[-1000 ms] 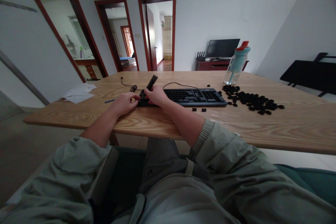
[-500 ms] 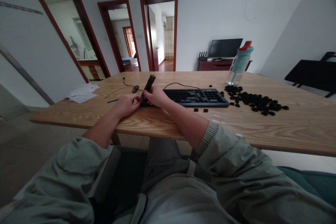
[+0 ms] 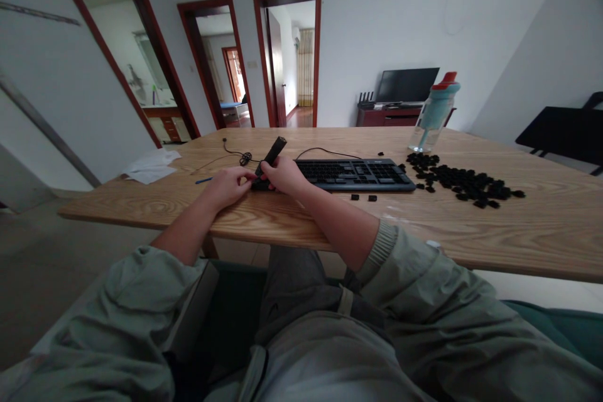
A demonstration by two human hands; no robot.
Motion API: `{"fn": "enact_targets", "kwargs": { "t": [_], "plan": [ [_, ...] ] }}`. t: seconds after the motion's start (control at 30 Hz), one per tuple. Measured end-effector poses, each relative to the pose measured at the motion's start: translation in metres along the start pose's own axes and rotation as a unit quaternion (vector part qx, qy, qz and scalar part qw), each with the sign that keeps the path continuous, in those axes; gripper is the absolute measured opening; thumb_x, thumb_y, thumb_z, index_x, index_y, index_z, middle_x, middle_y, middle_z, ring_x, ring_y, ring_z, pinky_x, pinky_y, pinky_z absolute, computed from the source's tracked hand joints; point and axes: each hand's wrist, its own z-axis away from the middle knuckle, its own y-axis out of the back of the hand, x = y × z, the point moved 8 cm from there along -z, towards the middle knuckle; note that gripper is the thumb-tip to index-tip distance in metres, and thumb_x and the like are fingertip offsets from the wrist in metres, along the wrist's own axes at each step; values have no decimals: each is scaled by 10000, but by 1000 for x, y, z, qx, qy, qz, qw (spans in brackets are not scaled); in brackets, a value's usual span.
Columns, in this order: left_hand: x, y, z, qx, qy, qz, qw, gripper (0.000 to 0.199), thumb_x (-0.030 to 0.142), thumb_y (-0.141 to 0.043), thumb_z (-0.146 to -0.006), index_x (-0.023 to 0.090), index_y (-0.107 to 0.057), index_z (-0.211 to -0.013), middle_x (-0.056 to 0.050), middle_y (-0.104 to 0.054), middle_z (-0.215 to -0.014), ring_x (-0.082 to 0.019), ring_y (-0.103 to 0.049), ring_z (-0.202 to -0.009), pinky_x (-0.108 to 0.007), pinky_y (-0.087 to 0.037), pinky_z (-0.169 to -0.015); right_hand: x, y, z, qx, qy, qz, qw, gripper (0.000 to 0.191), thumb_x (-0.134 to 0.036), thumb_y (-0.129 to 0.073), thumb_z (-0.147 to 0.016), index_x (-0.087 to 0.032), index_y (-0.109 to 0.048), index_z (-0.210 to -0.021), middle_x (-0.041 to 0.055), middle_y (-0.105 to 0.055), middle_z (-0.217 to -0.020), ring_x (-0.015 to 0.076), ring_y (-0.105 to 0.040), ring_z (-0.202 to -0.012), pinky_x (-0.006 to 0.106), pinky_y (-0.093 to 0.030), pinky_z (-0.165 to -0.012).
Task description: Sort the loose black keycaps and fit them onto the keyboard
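A black keyboard (image 3: pixel 351 171) lies on the wooden table, with bare gaps where some keycaps are off. My right hand (image 3: pixel 286 174) is closed around a black, stick-shaped tool (image 3: pixel 274 149), which leans up and to the right over the keyboard's left end. What the tool's lower tip touches is hidden by my fingers. Close beside it, my left hand (image 3: pixel 230 186) rests at the keyboard's left end with thumb and fingertips pinched together. Whatever lies between those fingertips is too small to make out. Two loose keycaps (image 3: pixel 363 198) sit just in front of the keyboard.
A pile of black keycaps (image 3: pixel 471 182) spreads to the right, below a water bottle (image 3: pixel 434 112). White tissue (image 3: pixel 151 166) lies at the left, and a thin blue tool (image 3: pixel 203 180) near my left hand. A coiled cable (image 3: pixel 245 157) runs behind the keyboard.
The black tool leans slightly further right in my right hand. Both hands stay at the keyboard's left end, and the whole view has shifted a little.
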Motion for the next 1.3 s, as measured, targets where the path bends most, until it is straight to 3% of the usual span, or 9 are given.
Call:
{"fn": "enact_targets", "kwargs": {
  "t": [0.2, 0.4, 0.63, 0.77, 0.97, 1.13, 1.3],
  "plan": [
    [4, -1, -2, -4, -15, -24, 1000, 353, 300, -492, -853, 178, -755, -1055, -87, -752, -990, -226, -667, -871, -330, -500, -824, -2, 9, -4, 43, 33, 79, 995, 339, -429, -541, -906, -149, -713, -822, 103, -742, -804, 160, -669, -610, 218, -487, -536],
    [7, -3, -2, -12, -42, -67, 997, 326, 299, -492, -854, 195, -764, -1001, -89, -752, -984, -250, -663, -923, -359, -496, -864, -11, 12, 7, 48, 52, 134, 988, 307, -425, -586, -870, -157, -712, -793, 91, -726, -776, 191, -682, -689, 233, -477, -596],
    [14, -4, 2, -16, -70, -96, 993, 255, 260, -505, -851, 187, -738, -925, -92, -734, -920, -247, -652, -885, -348, -477, -821, -29, 10, 29, 41, 105, 228, 967, 364, -503, -602, -847, -162, -724, -812, 116, -729, -815, 251, -689, -780, 280, -480, -685],
    [17, -6, 3, -28, -75, -116, 990, 239, 238, -506, -845, 190, -731, -910, -95, -732, -923, -255, -650, -889, -352, -471, -804, -33, 9, 32, 34, 104, 244, 964, 309, -457, -618, -840, -169, -725, -799, 124, -734, -836, 266, -694, -809, 297, -486, -714],
    [21, -6, 3, -24, -78, -116, 990, 265, 272, -497, -877, 180, -738, -938, -107, -734, -948, -261, -646, -910, -360, -467, -815, -29, 13, 26, 16, 117, 172, 978, 225, -382, -680, -802, -162, -721, -828, 103, -738, -856, 238, -692, -833, 274, -500, -710],
    [20, -2, 2, -4, -63, -81, 995, 233, 297, -534, -863, 189, -731, -924, -81, -727, -927, -255, -641, -880, -362, -470, -793, -8, 11, 13, -3, 71, 53, 996, 205, -318, -688, -771, -152, -709, -889, 65, -727, -805, 173, -665, -646, 238, -485, -542],
    [18, 11, 0, 79, -36, -51, 995, 206, 326, -611, -808, 181, -652, -949, -77, -674, -979, -231, -623, -875, -338, -480, -776, 1, 7, 2, -22, 49, -12, 998, 156, -260, -679, -757, -146, -692, -863, 49, -706, -745, 133, -621, -558, 218, -475, -480]
  ]
}}
